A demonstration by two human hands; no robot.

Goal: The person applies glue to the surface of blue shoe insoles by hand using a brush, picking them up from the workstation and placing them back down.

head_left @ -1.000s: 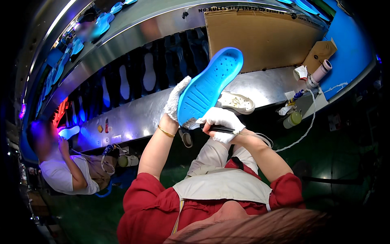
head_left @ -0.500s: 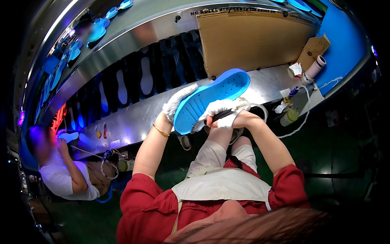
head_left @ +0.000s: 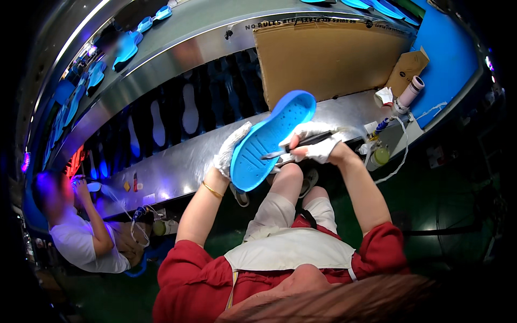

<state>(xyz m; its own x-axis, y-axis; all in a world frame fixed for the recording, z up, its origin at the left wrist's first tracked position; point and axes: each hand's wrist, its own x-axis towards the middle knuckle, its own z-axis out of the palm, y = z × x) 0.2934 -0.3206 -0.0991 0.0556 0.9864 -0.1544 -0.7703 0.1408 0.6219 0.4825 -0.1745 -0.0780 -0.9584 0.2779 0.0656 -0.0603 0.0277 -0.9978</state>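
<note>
A bright blue shoe sole [head_left: 291, 111] with a raised rim, ridges and small holes is held tilted in front of me, its inner face turned up. My left hand [head_left: 229, 152], in a white glove, grips its left edge. A slim brush [head_left: 314, 139] with a dark handle is held in my right hand [head_left: 322, 149], whose glove leaves fingertips bare. The brush's tip lies over the ridged middle of the sole; whether it touches cannot be told. A white tube runs behind the right hand, partly hidden.
Beyond the sole runs a metal ledge [head_left: 175, 168], with upright dark slots holding soles behind it. A cardboard sheet [head_left: 328, 59] leans there. To the right stand a pink bottle [head_left: 410, 92] and a yellow-green-lidded jar [head_left: 381, 156]. Another person [head_left: 89, 237] sits at the left. Blue soles [head_left: 127, 49] lie on the conveyor.
The sole has turned more upright and shifted slightly left. My right hand has swung the brush tip from the sole's near right edge onto its middle.
</note>
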